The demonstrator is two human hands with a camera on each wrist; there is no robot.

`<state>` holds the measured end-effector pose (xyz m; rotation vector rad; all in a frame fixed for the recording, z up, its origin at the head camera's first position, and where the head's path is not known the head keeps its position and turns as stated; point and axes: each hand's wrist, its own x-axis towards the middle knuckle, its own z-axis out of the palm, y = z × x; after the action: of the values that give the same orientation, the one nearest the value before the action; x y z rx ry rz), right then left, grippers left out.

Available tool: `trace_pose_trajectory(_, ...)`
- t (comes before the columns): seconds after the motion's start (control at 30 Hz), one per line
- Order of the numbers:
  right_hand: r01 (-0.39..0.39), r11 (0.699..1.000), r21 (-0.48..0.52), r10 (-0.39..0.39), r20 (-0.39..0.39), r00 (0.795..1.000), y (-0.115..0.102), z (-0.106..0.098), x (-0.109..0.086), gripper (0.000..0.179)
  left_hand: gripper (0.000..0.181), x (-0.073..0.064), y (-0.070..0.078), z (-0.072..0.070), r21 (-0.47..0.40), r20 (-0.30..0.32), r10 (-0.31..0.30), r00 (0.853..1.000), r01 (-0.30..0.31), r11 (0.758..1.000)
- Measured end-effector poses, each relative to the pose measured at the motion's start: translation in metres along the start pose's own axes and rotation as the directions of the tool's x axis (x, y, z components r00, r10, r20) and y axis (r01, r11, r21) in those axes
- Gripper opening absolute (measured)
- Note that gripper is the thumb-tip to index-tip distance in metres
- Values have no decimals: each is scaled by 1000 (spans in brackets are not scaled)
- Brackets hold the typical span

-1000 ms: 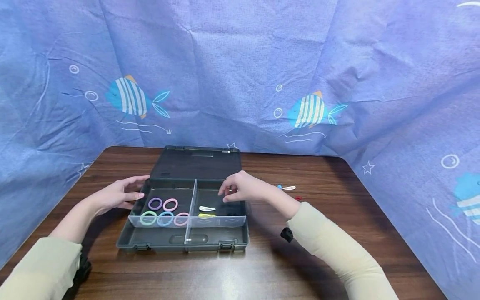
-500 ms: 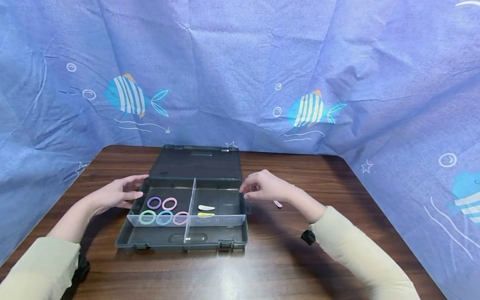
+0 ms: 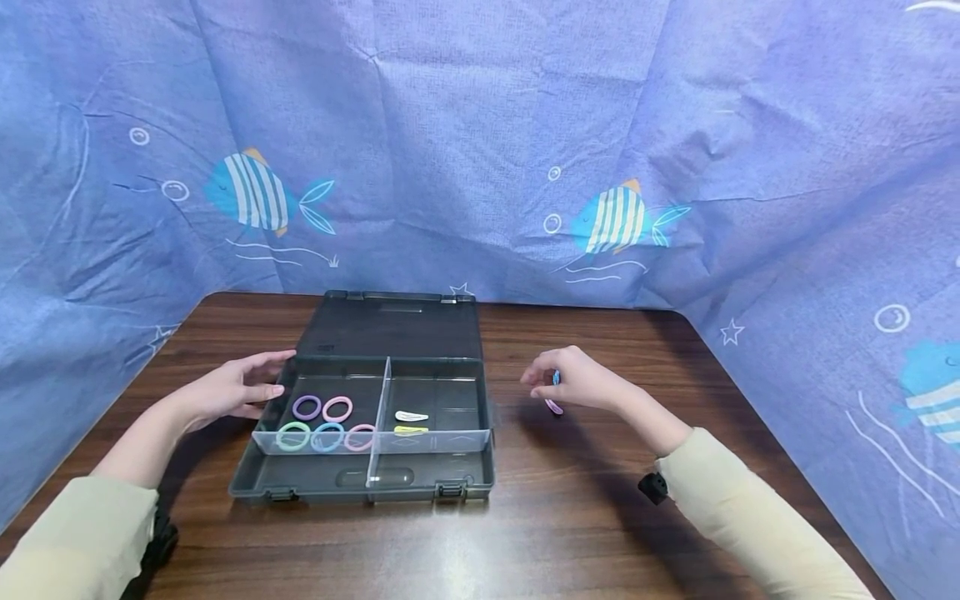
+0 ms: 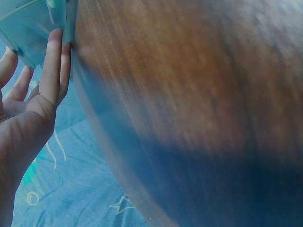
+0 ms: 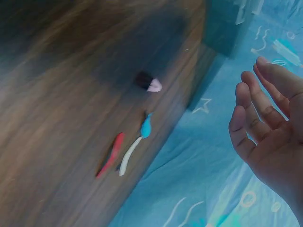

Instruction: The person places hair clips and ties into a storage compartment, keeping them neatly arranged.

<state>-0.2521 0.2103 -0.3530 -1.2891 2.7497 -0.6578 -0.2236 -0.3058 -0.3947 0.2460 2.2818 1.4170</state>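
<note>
A dark translucent box (image 3: 281,483) lies with its lid (image 3: 401,329) folded back. My left hand (image 3: 228,390) rests against the box's left side, its fairly straight fingers (image 4: 51,71) touching the wall in the left wrist view. Several coloured hair ties, among them a purple one (image 3: 295,407), lie in the left compartment. The right one holds a white hair clip (image 3: 411,416) and a yellow hair clip (image 3: 410,430). My right hand (image 3: 581,379), loosely curled and holding nothing, hovers right of the box. Around it lie a pink clip (image 3: 554,407), a blue clip (image 5: 146,126), a white clip (image 5: 129,158) and a red clip (image 5: 111,153).
Clear dividers (image 3: 387,383) split the box into compartments, with a low wall (image 3: 442,442) across the front. The brown wooden table (image 3: 570,517) reaches back to a blue fish-patterned cloth (image 3: 465,167).
My right hand has moved right, from above the box's right compartment to over the table by the loose clips. My left hand stays at the box's side.
</note>
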Motion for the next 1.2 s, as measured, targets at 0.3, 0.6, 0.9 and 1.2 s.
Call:
trace_pose_trajectory(0.3, -41, 999, 13, 41, -23, 999, 24, 12, -16, 20, 76, -1, 1, 0, -10, 4, -4, 1000, 4, 1000)
trace_pose_trajectory(0.6, -65, 996, -58, 64, -25, 998, 47, 23, -25, 26, 76, 0, 0, 1, -7, 9, 3, 1000, -2, 1000)
trace_pose_trajectory(0.9, -60, 997, -50, 59, -19, 998, 57, 32, -27, 29, 76, -1, 0, 1, -9, 4, 5, 1000, -5, 1000)
trace_pose_trajectory(1.2, -107, 994, -10, 107, 0, 994, 57, 35, -28, 27, 75, -1, -2, 1, 4, -5, 2, 1000, -2, 1000)
